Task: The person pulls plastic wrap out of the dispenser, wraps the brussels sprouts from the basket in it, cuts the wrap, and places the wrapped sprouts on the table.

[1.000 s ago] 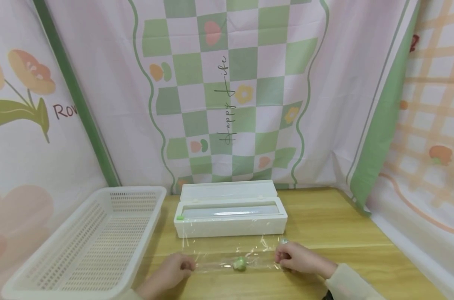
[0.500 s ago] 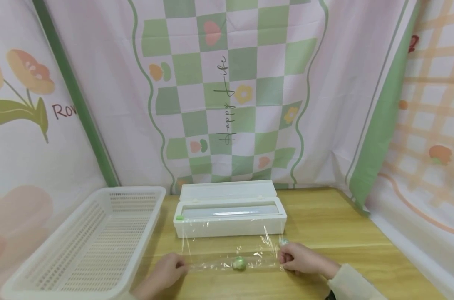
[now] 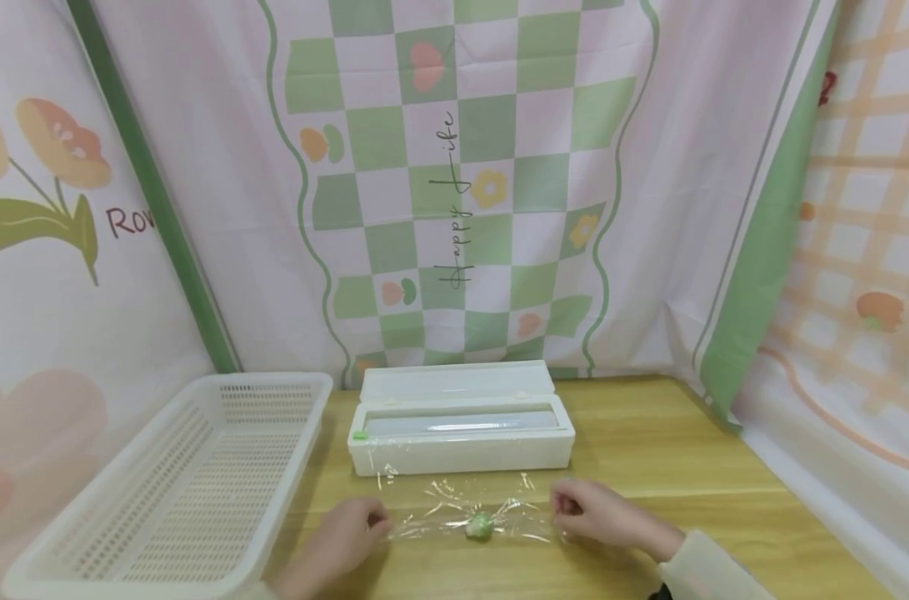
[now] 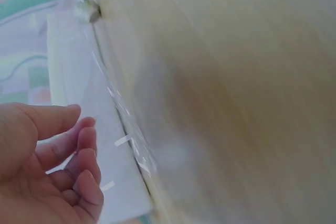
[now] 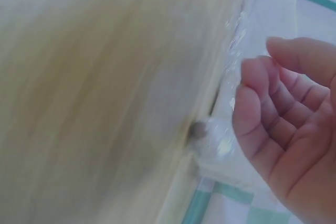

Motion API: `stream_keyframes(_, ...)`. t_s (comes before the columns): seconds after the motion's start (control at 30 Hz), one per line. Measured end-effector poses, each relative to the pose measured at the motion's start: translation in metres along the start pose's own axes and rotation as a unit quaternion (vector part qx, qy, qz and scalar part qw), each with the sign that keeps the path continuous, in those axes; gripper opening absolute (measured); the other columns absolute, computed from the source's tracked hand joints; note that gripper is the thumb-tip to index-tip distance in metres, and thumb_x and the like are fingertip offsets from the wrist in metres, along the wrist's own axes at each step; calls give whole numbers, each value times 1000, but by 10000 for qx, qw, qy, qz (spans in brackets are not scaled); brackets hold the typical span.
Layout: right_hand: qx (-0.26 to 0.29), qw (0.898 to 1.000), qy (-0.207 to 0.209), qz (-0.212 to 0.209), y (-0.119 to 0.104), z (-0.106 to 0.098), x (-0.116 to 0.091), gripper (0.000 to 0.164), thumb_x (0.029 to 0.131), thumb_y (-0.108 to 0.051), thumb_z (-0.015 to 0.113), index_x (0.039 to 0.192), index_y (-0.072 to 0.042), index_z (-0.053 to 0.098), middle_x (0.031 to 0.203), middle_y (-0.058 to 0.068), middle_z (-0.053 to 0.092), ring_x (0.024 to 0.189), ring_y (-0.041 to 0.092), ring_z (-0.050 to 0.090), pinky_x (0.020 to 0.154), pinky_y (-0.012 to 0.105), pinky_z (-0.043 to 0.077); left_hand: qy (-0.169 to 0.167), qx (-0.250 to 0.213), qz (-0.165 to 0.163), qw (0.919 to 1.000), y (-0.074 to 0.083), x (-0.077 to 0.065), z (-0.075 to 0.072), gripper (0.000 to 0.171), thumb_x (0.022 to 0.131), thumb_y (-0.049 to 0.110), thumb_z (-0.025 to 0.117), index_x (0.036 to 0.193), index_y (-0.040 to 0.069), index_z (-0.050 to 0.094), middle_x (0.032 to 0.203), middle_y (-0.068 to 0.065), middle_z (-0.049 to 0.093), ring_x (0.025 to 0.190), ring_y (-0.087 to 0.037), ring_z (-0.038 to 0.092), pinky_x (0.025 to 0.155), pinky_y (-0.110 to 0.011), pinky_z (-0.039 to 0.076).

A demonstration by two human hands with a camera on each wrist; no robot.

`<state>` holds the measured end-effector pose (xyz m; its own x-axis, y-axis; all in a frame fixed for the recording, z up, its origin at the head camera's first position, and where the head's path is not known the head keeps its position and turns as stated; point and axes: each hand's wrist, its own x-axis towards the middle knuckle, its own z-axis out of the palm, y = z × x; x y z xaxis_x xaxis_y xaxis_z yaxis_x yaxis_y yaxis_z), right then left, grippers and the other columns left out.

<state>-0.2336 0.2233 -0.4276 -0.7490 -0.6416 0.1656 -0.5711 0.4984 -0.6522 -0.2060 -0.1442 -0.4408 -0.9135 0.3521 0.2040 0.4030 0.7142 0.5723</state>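
A small round green-and-white vegetable (image 3: pixel 479 525) lies under or in a sheet of clear cling film (image 3: pixel 432 527) on the table between my hands. The film is creased around it and reaches back toward the white cling film box (image 3: pixel 461 454). Beside the film's left end is my left hand (image 3: pixel 349 533), fingers loosely curled; the left wrist view shows a gap between thumb and fingertips with nothing in it. My right hand (image 3: pixel 600 515) hovers at the other end, also loosely curled and holding nothing. Near it in the right wrist view is a film-wrapped lump (image 5: pixel 218 140), its contents blurred.
Behind the film, the box stands with its lid (image 3: pixel 457 382) raised and a roll (image 3: pixel 461 422) inside. A green slider (image 3: pixel 360 435) sits at its left front edge. At left is a white perforated basket (image 3: pixel 315 433). Printed curtains (image 3: pixel 649 250) enclose the wooden table (image 3: pixel 694 467).
Both hands have let go of the film's ends. The film has slackened and wrinkled around the vegetable. My left hand moved left, then back right; the right has shifted slightly, covering the wrapped lump.
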Motion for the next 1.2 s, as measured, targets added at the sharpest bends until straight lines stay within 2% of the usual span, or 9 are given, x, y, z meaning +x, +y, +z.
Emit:
stream_keyframes(0.23, -107, 9996, 189, -194, -24, 12, 17, 11, 81, -3, 64, 85, -8, 56, 74, -10, 52, 66, 3, 49, 57, 22, 47, -281, -553, 668, 9958, 20, 17, 17, 5, 82, 9, 66, 87, 7, 66, 78, 7, 60, 67, -3, 51, 58, -20, 46)
stream_keyframes(0.37, -230, 9988, 163, -403, -35, 23, 29, 13, 80, -5, 66, 90, -6, 59, 80, -3, 58, 68, 3, 51, 59, 21, 48, -378, -440, 940, 9939, 35, 28, 31, 13, 81, 12, 67, 93, 8, 68, 87, 4, 63, 75, -5, 53, 64, -21, 47)
stream_keyframes(0.5, -478, 9973, 72, -548, -39, 34, 41, 18, 77, -4, 69, 93, -6, 61, 86, -1, 60, 69, 4, 52, 60, 20, 47, -387, -95, 1241, 9915, 43, 36, 43, 17, 79, 13, 70, 95, 10, 69, 91, 4, 64, 80, -7, 55, 69, -22, 47)
stream_keyframes(0.63, -598, 9973, -74, -420, -39, 41, 49, 21, 75, -4, 70, 94, -8, 62, 87, -4, 60, 70, 5, 52, 61, 20, 46, -434, 27, 1248, 9912, 45, 41, 52, 17, 76, 10, 70, 93, 13, 70, 89, 7, 64, 80, -5, 56, 71, -22, 48)
stream_keyframes(0.8, -674, 9966, -206, -420, -38, 45, 53, 22, 73, -2, 73, 90, -9, 62, 84, -6, 58, 72, 6, 52, 62, 21, 45, -518, -23, 1185, 9916, 45, 44, 60, 15, 74, 8, 72, 86, 14, 67, 81, 13, 60, 73, 0, 52, 66, -18, 46)
stream_keyframes(1.2, -729, 9962, -331, -343, -38, 43, 58, 22, 72, 2, 73, 83, -10, 58, 80, -5, 59, 74, 9, 56, 65, 23, 47, -499, 192, 1207, 9913, 52, 51, 63, 19, 70, 7, 75, 81, 12, 60, 75, 12, 56, 69, 0, 49, 64, -17, 44)
